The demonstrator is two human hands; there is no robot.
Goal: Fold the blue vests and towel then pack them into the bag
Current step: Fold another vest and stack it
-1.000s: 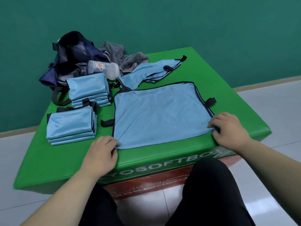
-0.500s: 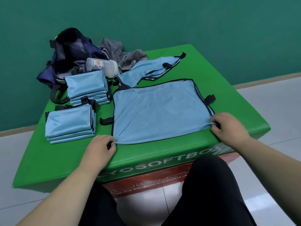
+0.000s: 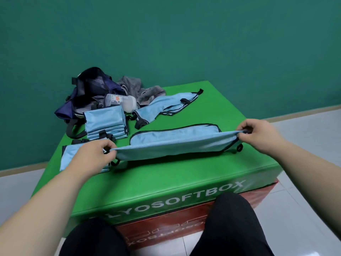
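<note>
A light blue vest (image 3: 173, 143) with black trim lies across the green soft box (image 3: 166, 183), its near edge lifted off the surface. My left hand (image 3: 94, 156) pinches the vest's near left corner and my right hand (image 3: 258, 135) pinches its near right corner. Two stacks of folded blue vests sit at the left: one (image 3: 105, 122) further back, one (image 3: 68, 157) partly hidden behind my left hand. Another unfolded blue vest (image 3: 166, 104) lies at the back. The dark navy bag (image 3: 88, 93) stands open at the back left, with a grey towel (image 3: 140, 89) crumpled beside it.
A clear plastic bottle (image 3: 120, 101) lies against the bag, between it and the rear vest. A green wall rises behind the box. Tiled floor surrounds the box, and my dark-trousered knees are at its front edge.
Both hands have lifted the vest's near edge off the box and carried it away from me, towards the far edge. The view has tilted up.
</note>
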